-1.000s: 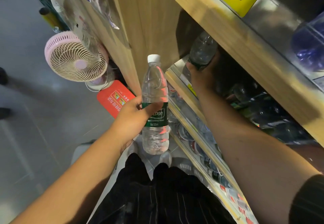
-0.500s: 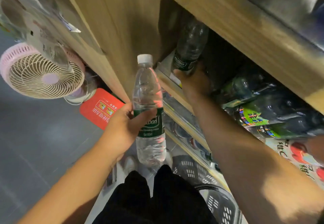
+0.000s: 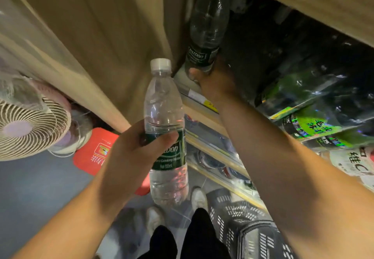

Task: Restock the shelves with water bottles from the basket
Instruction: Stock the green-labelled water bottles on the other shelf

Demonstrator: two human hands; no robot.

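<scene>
my right hand (image 3: 214,79) grips a bottle (image 3: 208,19) low to stand it on the shelf (image 3: 199,106); my left hand (image 3: 135,153) clasps a spare bottle (image 3: 165,117), likely next.

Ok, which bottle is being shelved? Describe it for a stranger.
Find the tall wooden side panel at centre. Just right of it, the right-hand grip holds the base of a clear plastic, green-labelled water bottle in the shadowed shelf. Its twin in the left-hand grip is lower, brightly lit, outside.
</scene>
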